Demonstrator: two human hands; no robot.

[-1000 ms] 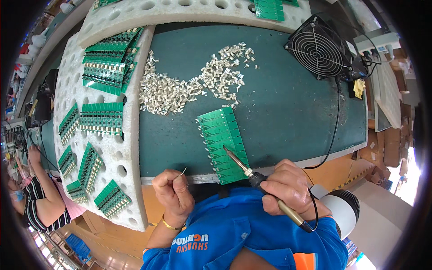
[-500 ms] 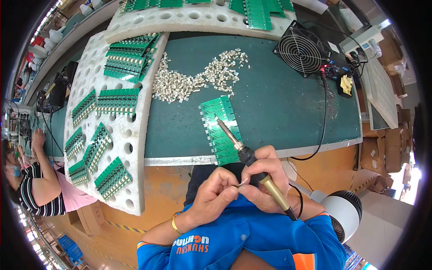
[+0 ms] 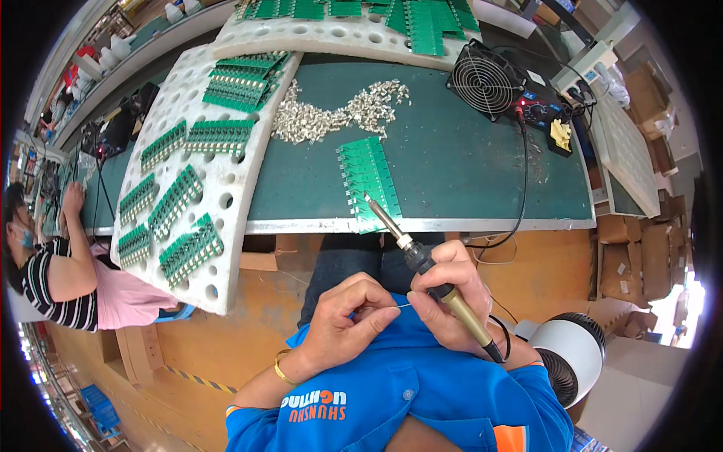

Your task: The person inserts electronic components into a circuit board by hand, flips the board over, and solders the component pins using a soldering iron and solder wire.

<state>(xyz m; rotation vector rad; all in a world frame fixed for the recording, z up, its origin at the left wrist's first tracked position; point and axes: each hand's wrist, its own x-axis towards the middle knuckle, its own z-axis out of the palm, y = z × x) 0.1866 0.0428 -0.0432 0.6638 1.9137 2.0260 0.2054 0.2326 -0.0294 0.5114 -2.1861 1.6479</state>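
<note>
My right hand (image 3: 456, 290) grips a soldering iron (image 3: 419, 261) with a gold and black handle. Its metal tip points up and left, over the lower part of a green circuit board (image 3: 367, 172); whether it touches the board I cannot tell. The board lies at the front of the table, small parts along its left edge. In front of my body, my left hand (image 3: 350, 313) pinches a thin strand of solder wire (image 3: 404, 305), which stretches toward the fingers of my right hand.
Small pale components (image 3: 331, 120) lie heaped behind the board. White foam slabs (image 3: 218, 290) at left and back carry several green boards. A fan (image 3: 486, 81) and soldering station (image 3: 538, 109) stand at back right, with a cable (image 3: 525, 188). A co-worker (image 3: 64, 275) sits at left.
My hands have drawn slightly apart, and more of the solder wire shows between them. The whole view has shifted, so the table sits higher in the picture. The iron stays in my right hand.
</note>
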